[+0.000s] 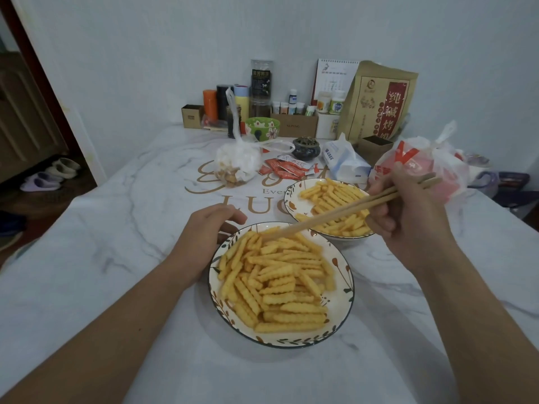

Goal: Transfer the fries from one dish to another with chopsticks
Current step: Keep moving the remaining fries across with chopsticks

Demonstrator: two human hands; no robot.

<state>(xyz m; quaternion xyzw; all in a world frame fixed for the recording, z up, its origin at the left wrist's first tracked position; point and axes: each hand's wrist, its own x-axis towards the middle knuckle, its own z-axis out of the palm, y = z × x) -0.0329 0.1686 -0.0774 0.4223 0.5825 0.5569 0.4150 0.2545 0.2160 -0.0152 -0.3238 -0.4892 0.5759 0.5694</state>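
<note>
On white table (87, 287), two leaf-rimmed bowls (345, 282) of crinkle fries (277, 281).

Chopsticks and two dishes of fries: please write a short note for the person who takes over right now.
Right hand: holds the chopsticks; tips are at the far edge of the near dish's fries.
Left hand: rests at the rim of the near dish, steadying it.
Far dish: also holds fries, fewer than the near one.
Done: cannot tell which dish is the source.
Left: the near pile is large; no fry is clearly lifted now.
</note>
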